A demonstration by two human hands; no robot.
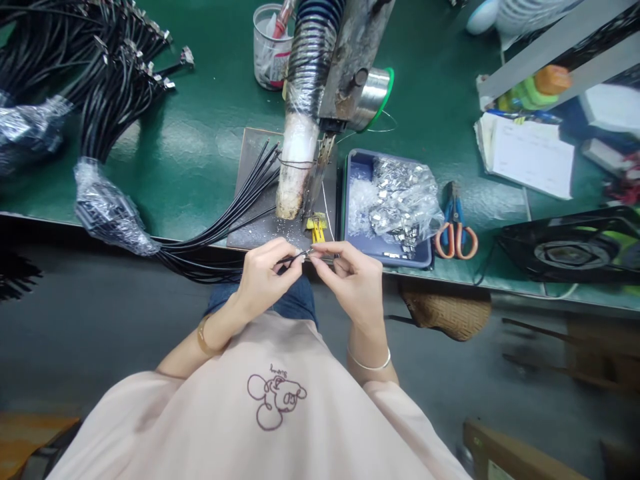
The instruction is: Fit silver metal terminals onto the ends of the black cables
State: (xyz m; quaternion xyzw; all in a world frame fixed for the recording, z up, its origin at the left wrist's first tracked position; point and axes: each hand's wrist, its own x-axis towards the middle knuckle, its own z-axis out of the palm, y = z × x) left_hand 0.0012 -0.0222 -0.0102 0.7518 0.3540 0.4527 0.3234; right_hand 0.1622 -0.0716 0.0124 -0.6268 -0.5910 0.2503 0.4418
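Pale pink shirt [225, 413] filling foreground. Black cable [299, 256] sitting at tabletop [450, 100] edge, left hand [265, 275] pinching it, right hand [356, 275] pinching its bright tip [309, 251]. Step appearing to be cable-end handwork; next move seemingly calling for steady alignment. Parts tray [425, 252] resting rightward, cable bundle [173, 248] trailing left.
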